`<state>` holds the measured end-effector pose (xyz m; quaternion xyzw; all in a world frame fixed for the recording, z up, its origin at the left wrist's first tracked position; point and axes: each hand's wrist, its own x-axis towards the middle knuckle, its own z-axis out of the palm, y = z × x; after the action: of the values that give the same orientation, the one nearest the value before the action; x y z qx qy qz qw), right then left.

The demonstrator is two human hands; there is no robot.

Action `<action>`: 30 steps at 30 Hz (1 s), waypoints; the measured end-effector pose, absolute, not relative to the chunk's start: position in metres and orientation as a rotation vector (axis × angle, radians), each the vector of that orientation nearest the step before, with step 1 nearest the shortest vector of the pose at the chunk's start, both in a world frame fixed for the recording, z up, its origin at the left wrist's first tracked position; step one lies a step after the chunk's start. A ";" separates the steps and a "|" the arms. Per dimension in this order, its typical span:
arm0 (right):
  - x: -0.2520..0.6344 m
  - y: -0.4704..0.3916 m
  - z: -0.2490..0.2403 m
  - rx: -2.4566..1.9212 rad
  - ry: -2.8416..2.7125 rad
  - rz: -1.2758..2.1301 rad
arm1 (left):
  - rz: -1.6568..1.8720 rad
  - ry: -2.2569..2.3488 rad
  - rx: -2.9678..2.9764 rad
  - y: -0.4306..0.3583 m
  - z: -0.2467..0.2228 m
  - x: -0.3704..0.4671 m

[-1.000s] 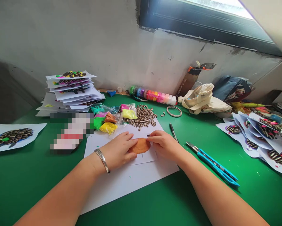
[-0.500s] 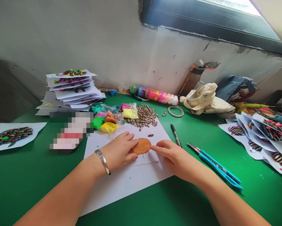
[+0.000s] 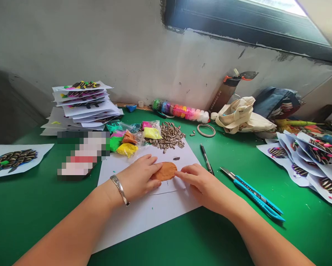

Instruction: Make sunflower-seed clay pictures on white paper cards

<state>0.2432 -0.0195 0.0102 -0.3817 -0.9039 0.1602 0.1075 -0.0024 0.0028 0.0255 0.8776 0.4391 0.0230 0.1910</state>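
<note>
A flat orange-brown clay disc (image 3: 166, 171) lies on a small white paper sheet (image 3: 174, 184), itself on a larger white sheet (image 3: 144, 218). My left hand (image 3: 139, 178) rests flat on the paper, its fingertips pressing the disc's left edge; a silver bracelet is on that wrist. My right hand (image 3: 200, 181) lies on the paper at the disc's right edge, fingertips touching it. One sunflower seed (image 3: 176, 158) lies loose just beyond the disc. A pile of striped sunflower seeds (image 3: 168, 136) sits further back, next to bags of coloured clay (image 3: 127, 142).
A black pen (image 3: 206, 159) and two blue utility knives (image 3: 251, 194) lie right of the paper. Finished seed pictures are stacked at back left (image 3: 83, 105), far left (image 3: 13, 159) and right (image 3: 307, 159). A row of clay tubs (image 3: 179, 111), tape ring (image 3: 206, 130) and cloth bag (image 3: 243, 116) line the wall.
My right hand has let go of a seed, now lying on the paper, and has drawn back toward me to the disc's right edge. The left hand stays put.
</note>
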 end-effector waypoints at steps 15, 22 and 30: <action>0.236 -0.022 0.010 -1.121 -2.727 0.316 | 0.080 1.226 2.470 0.003 0.024 -0.001; 0.237 -0.021 0.009 -1.134 -2.690 0.404 | 0.074 1.222 2.468 0.003 0.024 -0.001; 0.239 -0.018 0.010 -1.127 -2.667 0.411 | 0.068 1.233 2.461 0.003 0.025 -0.001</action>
<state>0.2386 -0.0184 0.0104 -0.3832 -0.9066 0.1398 0.1082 -0.0013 0.0030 0.0250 0.8770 0.4393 0.0241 0.1929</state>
